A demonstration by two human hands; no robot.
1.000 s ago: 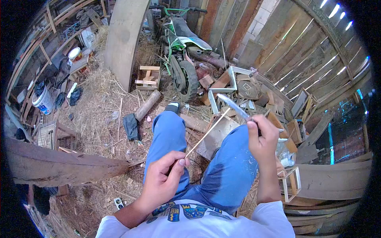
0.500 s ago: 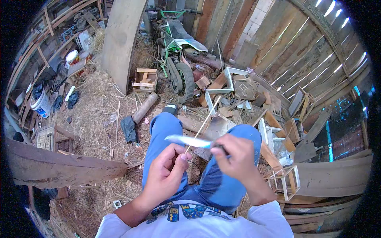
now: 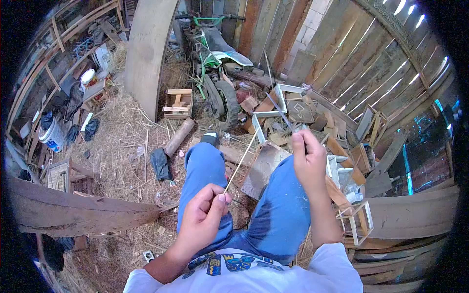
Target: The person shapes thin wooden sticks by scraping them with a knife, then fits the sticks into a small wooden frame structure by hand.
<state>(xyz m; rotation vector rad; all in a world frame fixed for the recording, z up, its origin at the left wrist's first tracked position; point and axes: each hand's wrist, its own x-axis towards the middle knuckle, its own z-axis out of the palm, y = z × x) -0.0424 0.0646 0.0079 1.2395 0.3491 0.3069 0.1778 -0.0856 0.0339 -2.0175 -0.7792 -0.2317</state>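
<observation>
Between the thumb and fingers of my left hand (image 3: 207, 207) is the lower end of a thin pale wooden stick (image 3: 240, 163), which slants up and away to the right. My right hand (image 3: 311, 155) is closed around a knife, whose handle is mostly hidden in the fist. The narrow knife blade (image 3: 282, 114) points up and to the left, apart from the stick. Both hands are above my legs in blue trousers (image 3: 273, 215).
A dirt bike (image 3: 220, 53) stands ahead. Beside it lie a small wooden crate (image 3: 179, 103) and a log (image 3: 180, 136). Scrap wood and white frames (image 3: 270, 114) are heaped at right. A thick beam (image 3: 88, 207) juts in from the left. Straw covers the ground.
The knife has moved off the stick, up and to the right with my right hand, and its blade now points upward. My left hand still holds the stick, almost in the same place.
</observation>
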